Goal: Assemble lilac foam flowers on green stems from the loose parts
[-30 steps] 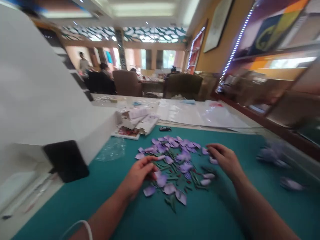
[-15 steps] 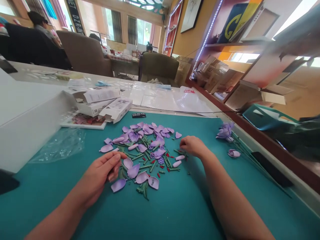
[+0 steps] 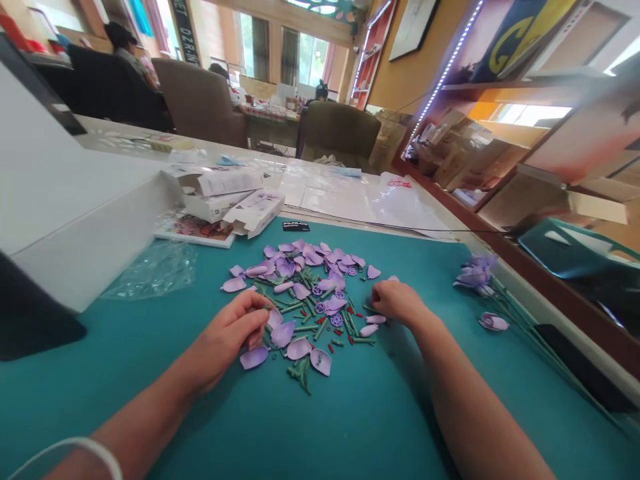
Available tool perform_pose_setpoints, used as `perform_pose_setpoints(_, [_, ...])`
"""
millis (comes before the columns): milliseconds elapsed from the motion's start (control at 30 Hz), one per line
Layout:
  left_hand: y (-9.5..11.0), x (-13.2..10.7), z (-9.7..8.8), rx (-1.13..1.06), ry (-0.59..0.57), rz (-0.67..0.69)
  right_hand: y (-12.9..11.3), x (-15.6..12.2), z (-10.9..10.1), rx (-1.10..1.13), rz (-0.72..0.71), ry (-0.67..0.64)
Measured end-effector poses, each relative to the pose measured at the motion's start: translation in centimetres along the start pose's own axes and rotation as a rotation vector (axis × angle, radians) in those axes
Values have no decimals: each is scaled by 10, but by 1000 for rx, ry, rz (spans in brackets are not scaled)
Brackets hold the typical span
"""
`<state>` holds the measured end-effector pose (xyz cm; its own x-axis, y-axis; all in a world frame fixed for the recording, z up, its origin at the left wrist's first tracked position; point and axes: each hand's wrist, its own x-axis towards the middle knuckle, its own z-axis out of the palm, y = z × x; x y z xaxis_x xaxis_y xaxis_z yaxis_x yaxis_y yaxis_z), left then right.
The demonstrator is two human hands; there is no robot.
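Observation:
A loose pile of purple plastic petals (image 3: 285, 267) lies on the teal mat (image 3: 350, 427), with green stem pieces (image 3: 320, 328), small red pieces and purple spoked wheels (image 3: 337, 321) among them. At the pile's left edge is my left hand (image 3: 233, 333), thumb and fingertips pinched together. Whatever is between them is too small to name. My right hand (image 3: 397, 301) rests at the right edge with its fingers curled down over a few green pieces, which it partly hides. Two pale petals (image 3: 371, 325) lie just below it. A green leaf piece (image 3: 300, 375) is nearest me.
An assembled purple flower (image 3: 475, 273) and a bud (image 3: 494, 322) on long stems lie at the right. Opened white boxes (image 3: 255, 210), a clear plastic bag (image 3: 150, 270) and a large white panel (image 3: 90, 213) stand at the left. People sit beyond the table.
The view has swung left, so everything appears farther right. My right hand has curled further down onto the pieces at the right edge. The left hand stays pinched by the petals.

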<state>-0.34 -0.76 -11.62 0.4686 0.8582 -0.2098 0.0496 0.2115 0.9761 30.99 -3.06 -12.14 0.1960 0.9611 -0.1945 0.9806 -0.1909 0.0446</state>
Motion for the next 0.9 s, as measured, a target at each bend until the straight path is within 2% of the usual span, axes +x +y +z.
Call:
perform_pose_setpoints(100, [1, -2, 2, 5, -24, 37, -7, -4, -5, 56, -54, 61])
perform_pose_setpoints(167, [2, -3, 3, -25, -30, 57, -17, -7, -9, 168, -111, 102])
perform_pose_setpoints(333, [0, -1, 2, -102, -89, 51, -67, -20, -23, 953, -390, 186])
perform_pose_setpoints(433, [-3, 1, 0, -91, -113, 53, -101, -29, -29, 1172, -485, 160])
perform_pose_setpoints(533, [-7, 1, -1, -52, -139, 72, -123, -34, -28, 1298, -499, 99])
perform_pose_setpoints(600, [-8, 1, -2, -8, -148, 93, -130, -35, -23, 1346, -490, 112])
perform_pose_setpoints(733, [-9, -2, 1, 65, -147, 123, -134, -34, -12, 1395, -442, 180])
perform_pose_setpoints(900, [-7, -5, 3, 117, -131, 138, -136, -32, -6, 1480, -399, 111])
